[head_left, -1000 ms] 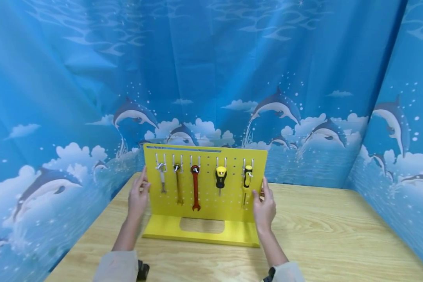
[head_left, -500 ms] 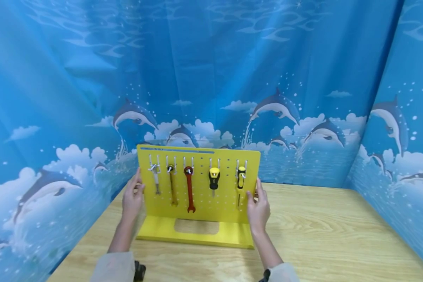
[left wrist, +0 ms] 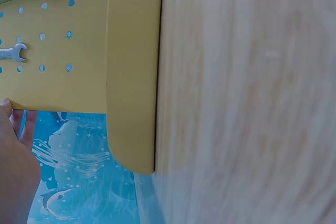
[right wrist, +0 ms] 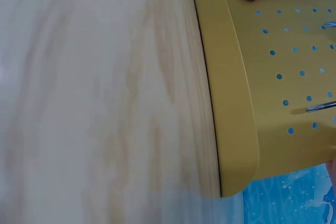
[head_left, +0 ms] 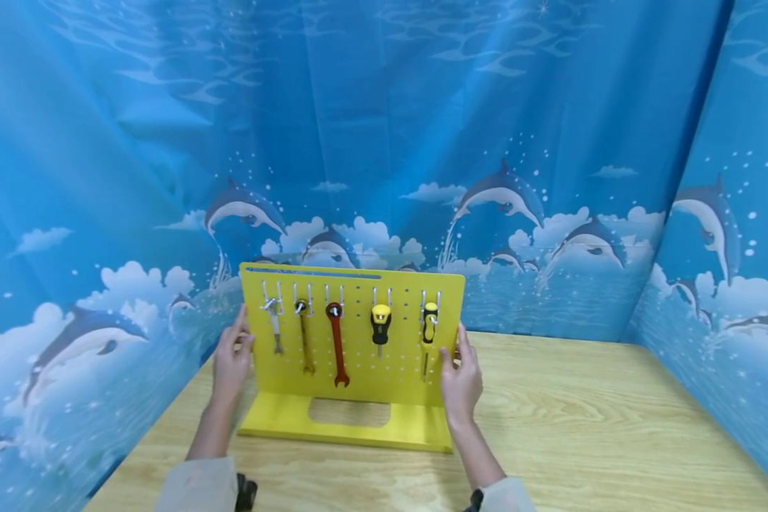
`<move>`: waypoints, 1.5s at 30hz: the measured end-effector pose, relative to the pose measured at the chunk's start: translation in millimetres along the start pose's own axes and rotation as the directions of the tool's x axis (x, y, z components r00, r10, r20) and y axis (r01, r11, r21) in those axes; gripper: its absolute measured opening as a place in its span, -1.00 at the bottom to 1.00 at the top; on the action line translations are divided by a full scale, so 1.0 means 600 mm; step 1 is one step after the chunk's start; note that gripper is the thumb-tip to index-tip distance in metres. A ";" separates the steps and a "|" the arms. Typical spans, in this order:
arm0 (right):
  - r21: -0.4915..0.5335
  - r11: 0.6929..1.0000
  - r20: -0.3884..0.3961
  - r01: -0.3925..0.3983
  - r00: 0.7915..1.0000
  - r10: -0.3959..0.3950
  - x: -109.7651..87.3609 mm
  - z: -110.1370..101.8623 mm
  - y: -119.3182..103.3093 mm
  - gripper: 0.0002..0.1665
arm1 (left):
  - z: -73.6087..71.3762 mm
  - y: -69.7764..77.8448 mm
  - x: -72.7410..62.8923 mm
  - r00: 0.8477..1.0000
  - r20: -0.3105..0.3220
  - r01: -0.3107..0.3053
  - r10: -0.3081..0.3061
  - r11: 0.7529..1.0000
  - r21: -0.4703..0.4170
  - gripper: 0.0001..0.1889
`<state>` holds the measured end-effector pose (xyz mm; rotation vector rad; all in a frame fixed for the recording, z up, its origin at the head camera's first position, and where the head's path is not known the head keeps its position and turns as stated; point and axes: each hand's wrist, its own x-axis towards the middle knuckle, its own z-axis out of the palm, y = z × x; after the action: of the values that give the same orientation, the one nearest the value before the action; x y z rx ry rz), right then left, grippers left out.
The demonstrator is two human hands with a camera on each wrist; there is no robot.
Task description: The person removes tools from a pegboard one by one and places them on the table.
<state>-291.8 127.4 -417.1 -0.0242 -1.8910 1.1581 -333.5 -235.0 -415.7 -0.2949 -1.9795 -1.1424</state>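
A yellow pegboard stand (head_left: 358, 366) stands upright on the table in the head view. My left hand (head_left: 232, 366) grips its left edge, thumb at the front and fingers partly hidden behind. On the opposite edge my right hand (head_left: 461, 384) holds the board the same way. From its hooks hang a small silver wrench (head_left: 276, 331), a brass-coloured wrench (head_left: 306, 348), a red wrench (head_left: 338, 348), a stubby yellow-and-black screwdriver (head_left: 380, 331) and a slimmer screwdriver (head_left: 429, 327). The left wrist view catches the left hand (left wrist: 18, 166) at the board's edge; the right wrist view shows barely any hand.
The light wood table (head_left: 589, 405) extends to the right of the stand and in front of it. Blue curtains (head_left: 384, 142) printed with dolphins enclose the back and both sides. The stand's base (head_left: 275, 416) has a wide cutout.
Both hands and the pegboard have shifted left across the table, slightly toward me. The tools moved along on their hooks, and the grip looks unchanged.
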 end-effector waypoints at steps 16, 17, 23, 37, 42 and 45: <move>0.027 1.000 0.054 -0.003 0.999 0.002 -0.004 0.002 -0.003 -0.31 | -0.008 -0.005 -0.006 1.000 -0.014 0.018 -0.017 0.998 0.053 -0.42; 0.030 1.000 0.056 -0.005 0.998 0.003 -0.004 0.000 -0.003 -0.32 | -0.009 -0.005 -0.007 1.000 -0.016 0.019 -0.018 0.998 0.059 -0.42; 0.023 1.000 -0.023 0.015 1.000 -0.014 0.002 -0.020 -0.022 -0.51 | -0.012 -0.001 -0.012 0.997 0.014 0.072 -0.074 0.993 0.095 -0.40; 0.375 0.862 -0.035 0.341 0.935 -0.354 -0.015 -0.027 -0.180 -0.67 | -0.018 0.028 -0.006 0.990 -0.142 0.012 -0.015 1.000 -0.021 -0.60; 0.465 0.828 0.158 0.312 0.891 -0.425 -0.052 0.021 -0.218 -0.65 | -0.015 0.044 0.002 0.968 -0.250 -0.063 0.039 0.994 -0.090 -0.73; 0.501 0.846 0.309 0.182 0.875 -0.371 -0.066 0.035 -0.250 -0.69 | -0.011 0.058 0.006 0.976 -0.218 -0.041 0.007 0.987 -0.154 -0.77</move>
<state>-222.2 10.9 -338.9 0.7878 -1.8215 1.4469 -313.1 -221.5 -390.0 -0.2632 -1.6953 -1.2631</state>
